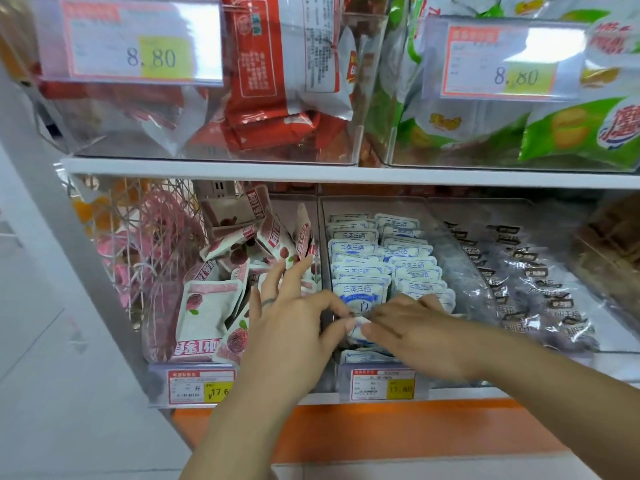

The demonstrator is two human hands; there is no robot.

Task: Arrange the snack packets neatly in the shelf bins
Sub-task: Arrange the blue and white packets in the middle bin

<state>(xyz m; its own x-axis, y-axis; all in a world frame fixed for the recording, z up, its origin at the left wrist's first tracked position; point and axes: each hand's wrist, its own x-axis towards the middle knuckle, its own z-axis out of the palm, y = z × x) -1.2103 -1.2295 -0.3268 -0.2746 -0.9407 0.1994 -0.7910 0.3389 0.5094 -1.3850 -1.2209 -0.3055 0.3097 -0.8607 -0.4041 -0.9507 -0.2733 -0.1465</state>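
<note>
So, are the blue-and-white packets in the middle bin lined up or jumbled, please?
Lined up: the blue-and-white packets stand in two orderly rows, one behind another, in the middle bin.

blue-and-white packets point(360, 292) = ref. Left of them: pink-white packets point(207, 306), red berry print. Right: dark packets point(530, 282), black labels. Above: red packets point(263, 98), green-white packets point(571, 133). Below: yellow-red price tags point(382, 384), orange strip point(381, 431).
</note>
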